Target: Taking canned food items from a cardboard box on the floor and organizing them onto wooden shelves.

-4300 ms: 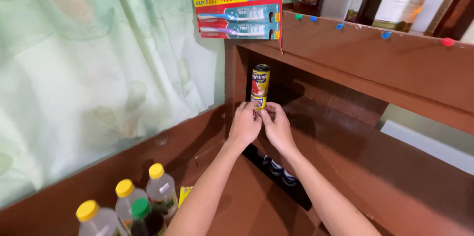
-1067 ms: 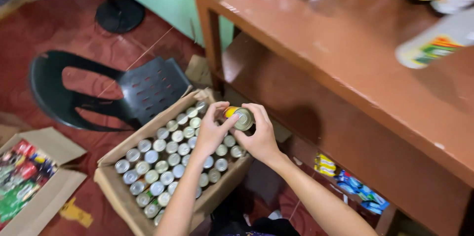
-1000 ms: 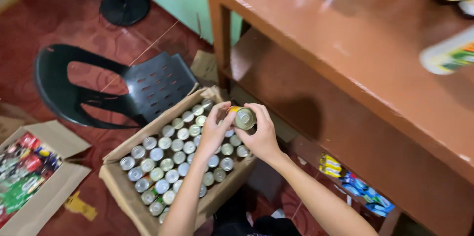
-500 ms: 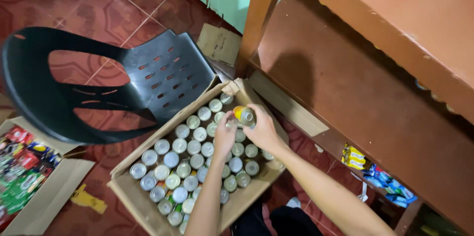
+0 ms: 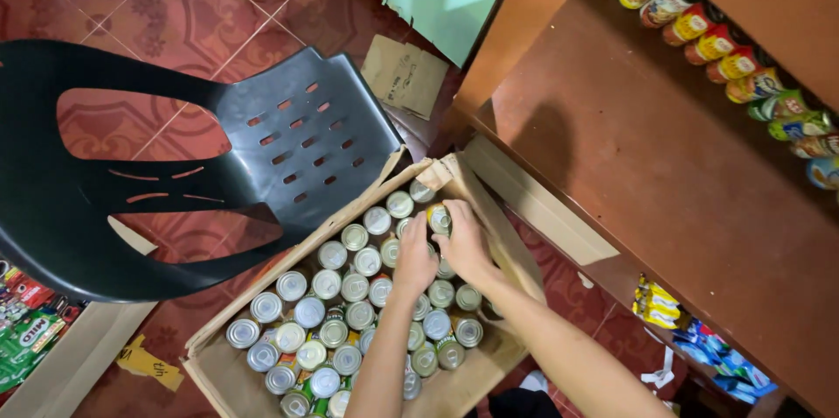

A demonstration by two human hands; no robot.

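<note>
An open cardboard box [image 5: 220, 355] on the floor holds several upright tin cans [image 5: 332, 306] with silver tops. Both my hands reach down into its far end. My left hand [image 5: 414, 254] and my right hand [image 5: 462, 240] close together around one can [image 5: 439, 219] with a yellow label, at the level of the other cans' tops near the box's far corner.
A black plastic chair [image 5: 166, 169] lies tipped beside the box on the red tiled floor. A brown wooden shelf [image 5: 664, 182] stands to the right, with a row of cans [image 5: 734, 64] at its back and packets [image 5: 699, 339] below. Another open carton [image 5: 35, 330] sits at the left.
The view dropped from the upper shelf to the floor. My hands have come down into the box, still together on a can, and the camera has moved closer.
</note>
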